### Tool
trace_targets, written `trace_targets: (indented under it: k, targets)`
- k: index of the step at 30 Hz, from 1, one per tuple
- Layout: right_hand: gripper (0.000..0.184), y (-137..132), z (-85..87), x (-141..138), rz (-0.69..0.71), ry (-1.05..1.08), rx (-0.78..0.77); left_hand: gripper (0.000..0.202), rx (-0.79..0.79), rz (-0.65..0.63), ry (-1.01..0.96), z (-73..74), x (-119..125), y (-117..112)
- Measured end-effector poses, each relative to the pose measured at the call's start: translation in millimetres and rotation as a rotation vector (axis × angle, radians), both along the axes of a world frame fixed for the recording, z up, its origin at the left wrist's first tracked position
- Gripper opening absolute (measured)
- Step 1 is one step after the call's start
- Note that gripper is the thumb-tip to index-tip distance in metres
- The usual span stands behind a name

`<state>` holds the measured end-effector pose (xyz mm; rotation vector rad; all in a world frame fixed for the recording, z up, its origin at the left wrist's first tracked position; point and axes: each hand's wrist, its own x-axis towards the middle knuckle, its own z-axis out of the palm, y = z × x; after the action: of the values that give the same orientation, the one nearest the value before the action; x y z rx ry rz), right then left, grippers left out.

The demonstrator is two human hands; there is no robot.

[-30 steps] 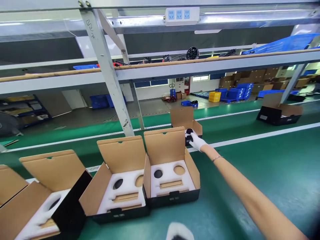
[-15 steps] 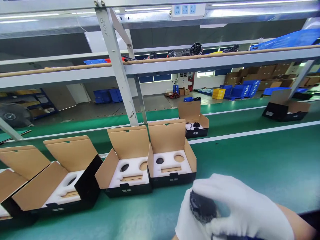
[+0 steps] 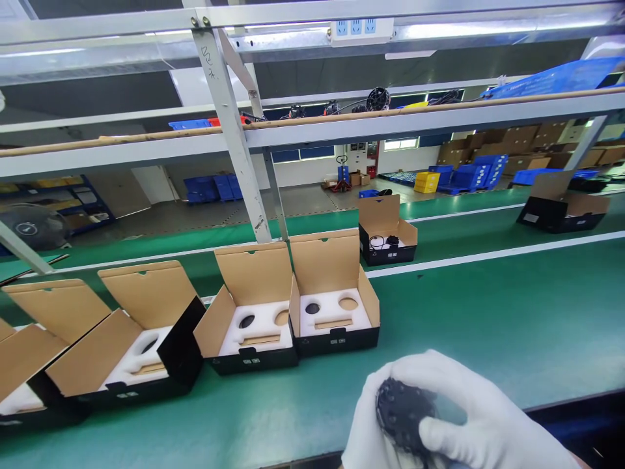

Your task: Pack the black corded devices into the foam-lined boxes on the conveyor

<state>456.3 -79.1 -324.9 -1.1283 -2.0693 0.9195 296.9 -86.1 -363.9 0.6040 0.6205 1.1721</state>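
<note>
Low at the right of the head view, both hands wear white gloves and hold a round black part [image 3: 404,413] with a bumpy face. My left hand [image 3: 364,426] is closed around its left side. My right hand [image 3: 469,397] curves over the top, its thumb pressing the near right edge. A hazy, film-like patch shows between the right thumb and fingers; I cannot tell what it is. Beyond the hands stands an open box [image 3: 336,342] with a white foam insert [image 3: 334,326] that has cut-outs, one showing something dark.
More open boxes with foam inserts, including a neighbouring box [image 3: 254,361] and a box farther left [image 3: 141,391], line the green belt [image 3: 273,417]. Behind them are a smaller-looking box [image 3: 390,254] holding black parts and a far right box [image 3: 561,218]. A metal post [image 3: 232,130] rises to an overhead shelf.
The black part has turned so its bumpy face shows more, and both hands have come slightly lower in view. The view has shifted a little; the boxes stay in place on the belt.
</note>
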Motion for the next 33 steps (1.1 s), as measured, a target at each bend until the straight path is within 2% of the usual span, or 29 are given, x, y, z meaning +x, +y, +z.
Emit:
trace_targets:
  k: [2, 5, 7, 9, 10, 11, 13, 15, 17, 20, 22, 26, 30, 33]
  targets:
    - [0.046, -1, -1.2, 0, 0.014, -0.042, 0.078, 0.054, 0.006, 0.059, -0.047, -0.2, 0, -8]
    - [0.049, -3, -4.8, 3, -0.004, -0.104, 0.193, 0.059, 0.056, 0.074, -0.034, 1.2, -2, -10]
    - [0.052, -5, -12.0, 9, -0.066, -0.124, 0.231, 0.05, 0.013, 0.068, -0.023, 2.7, -2, -4]
    - [0.055, -8, -24.6, 16, -0.182, -0.138, 0.253, 0.039, -0.148, -0.033, -0.074, 2.6, -2, 4]
    - [0.056, -9, -32.5, 20, -0.252, -0.141, 0.253, 0.042, -0.205, -0.094, -0.103, 1.4, -2, 8]
    - [0.057, -11, -40.9, 23, -0.311, -0.136, 0.243, 0.048, -0.219, -0.13, -0.113, -0.8, -1, 10]
    - [0.062, -14, -56.1, 26, -0.353, -0.097, 0.187, 0.055, -0.119, -0.08, -0.072, -7.1, -2, 12]
    - [0.074, -17, -65.3, 21, -0.328, -0.034, 0.127, 0.057, 0.05, 0.041, 0.028, -14.1, -2, 9]
    - [0.084, -18, -65.9, 12, -0.308, 0.014, 0.094, 0.061, 0.175, 0.106, 0.101, -18.9, -3, 6]
    - [0.082, -15, -55.7, -3, -0.285, 0.094, 0.071, 0.066, 0.403, 0.147, 0.189, -19.9, -5, 4]
    - [0.078, -10, -48.4, -9, -0.243, 0.178, 0.048, 0.066, 0.496, 0.117, 0.223, -18.8, -9, 5]
    - [0.08, 1, -48.9, -8, -0.152, 0.383, -0.075, 0.063, 0.513, 0.121, 0.346, -22.1, -25, 9]
    - [0.084, 9, -67.9, -11, 0.04, 0.755, -0.242, 0.052, 0.448, 0.145, 0.237, -26.3, -32, 14]
    - [0.085, 9, -79.6, -21, 0.055, 0.946, -0.333, 0.043, 0.399, 0.206, 0.289, -20.9, -33, 13]
